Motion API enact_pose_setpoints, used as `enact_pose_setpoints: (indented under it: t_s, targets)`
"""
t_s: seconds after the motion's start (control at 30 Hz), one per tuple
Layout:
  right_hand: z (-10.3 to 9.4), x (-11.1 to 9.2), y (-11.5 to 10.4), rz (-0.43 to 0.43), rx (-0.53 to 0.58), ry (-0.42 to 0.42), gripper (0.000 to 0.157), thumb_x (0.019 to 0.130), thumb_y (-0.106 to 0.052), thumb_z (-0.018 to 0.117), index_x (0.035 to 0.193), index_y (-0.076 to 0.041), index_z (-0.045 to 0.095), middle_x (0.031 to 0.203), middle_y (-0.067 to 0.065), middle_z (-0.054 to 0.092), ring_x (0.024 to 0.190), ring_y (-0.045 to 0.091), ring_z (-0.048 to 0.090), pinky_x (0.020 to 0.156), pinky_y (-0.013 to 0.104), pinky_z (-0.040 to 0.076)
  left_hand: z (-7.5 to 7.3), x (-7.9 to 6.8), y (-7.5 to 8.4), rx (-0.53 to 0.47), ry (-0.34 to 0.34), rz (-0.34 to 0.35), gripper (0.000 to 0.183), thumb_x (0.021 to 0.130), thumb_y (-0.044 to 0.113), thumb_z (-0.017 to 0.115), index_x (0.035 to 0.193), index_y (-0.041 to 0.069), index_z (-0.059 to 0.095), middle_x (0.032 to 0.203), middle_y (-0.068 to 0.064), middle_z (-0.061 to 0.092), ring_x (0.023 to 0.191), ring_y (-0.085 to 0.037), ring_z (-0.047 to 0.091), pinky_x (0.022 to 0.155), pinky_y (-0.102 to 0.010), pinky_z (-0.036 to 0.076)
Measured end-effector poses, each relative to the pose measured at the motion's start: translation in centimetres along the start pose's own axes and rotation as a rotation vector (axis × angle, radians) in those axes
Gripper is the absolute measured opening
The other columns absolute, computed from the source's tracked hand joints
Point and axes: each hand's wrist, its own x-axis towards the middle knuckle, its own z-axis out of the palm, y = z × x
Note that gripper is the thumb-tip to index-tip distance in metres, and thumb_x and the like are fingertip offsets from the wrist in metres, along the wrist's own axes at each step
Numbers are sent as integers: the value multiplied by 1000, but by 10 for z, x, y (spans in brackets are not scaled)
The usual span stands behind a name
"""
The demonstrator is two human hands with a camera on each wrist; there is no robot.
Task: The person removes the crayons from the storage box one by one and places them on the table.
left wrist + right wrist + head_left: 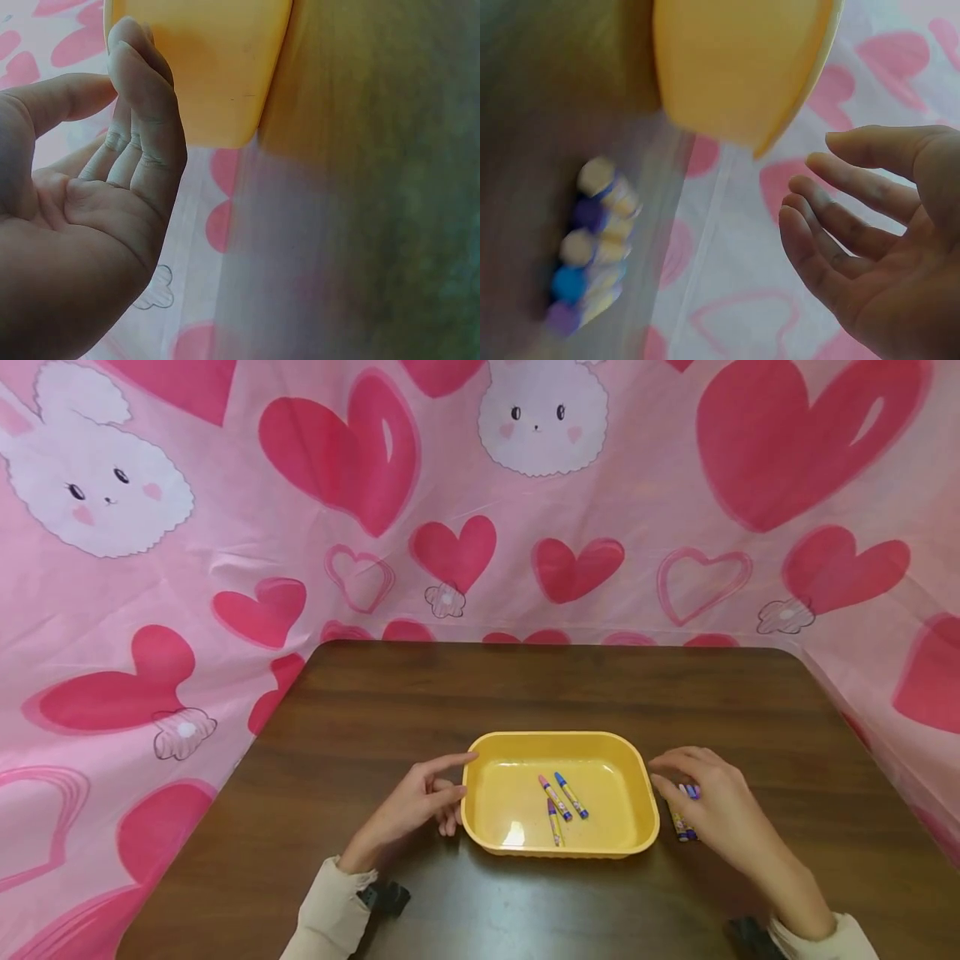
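A yellow plastic tray (pixel 510 789) stands on the table with three crayons lying inside: a pink one (pixel 555 799), a blue one (pixel 572 797) and a purple one (pixel 554 823). My left hand (pixel 416 797) is at the tray's left side, index fingertip over the rim and thumb beside it, the other fingers loosely bent. By the right rim is my right hand (pixel 723 802), its fingers relaxed and slightly spread, holding nothing. Several crayons (pixel 592 247) lie side by side on the table beneath the right hand, partly hidden by it in the head view.
The dark wooden table (pixel 420 685) extends behind and to both sides of the tray. A pink cloth (pixel 510 502) with hearts and rabbit faces hangs behind and around it. Dark wrist straps (pixel 386 897) show near both cream sleeves.
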Motion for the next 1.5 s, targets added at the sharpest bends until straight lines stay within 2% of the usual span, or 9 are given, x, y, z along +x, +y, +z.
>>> enact_pose_setpoints:
  t_s: [0.17, 0.3, 0.4, 0.57, 0.77, 0.9, 1.03, 1.27, 1.5]
  targets:
    - [11, 17, -16, -61, 4, -97, 18, 82, -4, 78, 99, -5, 74, 103, 7, 70, 84, 19, 59, 65, 34, 52, 0, 0, 1, -7, 0, -12, 52, 101, 9, 57, 150, 4, 41, 73, -31, 63, 53, -20, 62, 52, -26, 55]
    - [20, 24, -23, -63, 4, -172, 20, 82, -6, 79, 101, -3, 73, 105, 10, 70, 90, 24, 63, 74, 42, 57, 0, 0, 1, -9, 5, -20, 52, 101, 9, 57, 150, 5, 42, 73, -31, 63, 53, -20, 62, 52, -27, 55]
    - [27, 27, -28, -28, 15, -227, 22, 83, -8, 80, 103, -3, 73, 105, 11, 69, 91, 27, 65, 78, 45, 58, 0, 0, 1, -1, 6, -19, 51, 101, 8, 57, 150, 6, 43, 72, -30, 63, 53, -21, 62, 51, -27, 55]
    - [42, 30, -35, -33, 12, -289, 21, 83, -10, 80, 102, -3, 73, 101, 8, 69, 86, 23, 66, 76, 43, 58, -1, 0, 0, 12, 4, -14, 51, 101, 8, 57, 150, 6, 43, 70, -28, 63, 52, -20, 61, 51, -28, 55]
    - [63, 34, -42, -27, -5, -391, 15, 82, -15, 79, 93, -6, 74, 85, 2, 67, 76, 15, 60, 69, 36, 55, -2, 0, 0, 22, 3, -15, 51, 101, 8, 57, 150, 5, 42, 70, -26, 63, 52, -21, 62, 51, -30, 56]
    - [75, 36, -45, -13, -18, -444, 14, 82, -20, 80, 84, -10, 71, 70, -6, 58, 64, 9, 49, 59, 27, 46, -1, -1, 0, 18, 4, -25, 51, 101, 12, 58, 150, 6, 42, 71, -26, 63, 53, -21, 61, 52, -29, 56]
    - [84, 37, -48, 5, -34, -478, 16, 82, -19, 79, 78, -14, 65, 62, -10, 46, 58, 9, 42, 53, 24, 36, -1, 0, 1, 20, 0, -22, 51, 101, 12, 58, 150, 6, 42, 71, -27, 63, 53, -21, 61, 51, -28, 56]
    - [89, 40, -53, 77, -28, -497, 15, 83, -12, 75, 80, -13, 61, 63, -6, 47, 58, 12, 44, 53, 26, 36, -1, 0, 0, 15, 0, -38, 51, 101, 12, 57, 150, 7, 43, 72, -26, 64, 54, -21, 61, 53, -28, 56]
    - [92, 39, -55, 98, -19, -496, 18, 85, -5, 71, 80, -14, 57, 66, -4, 47, 60, 13, 45, 55, 27, 38, -2, -1, -1, 18, 0, -35, 51, 101, 13, 58, 150, 7, 43, 72, -26, 64, 54, -22, 62, 53, -29, 56]
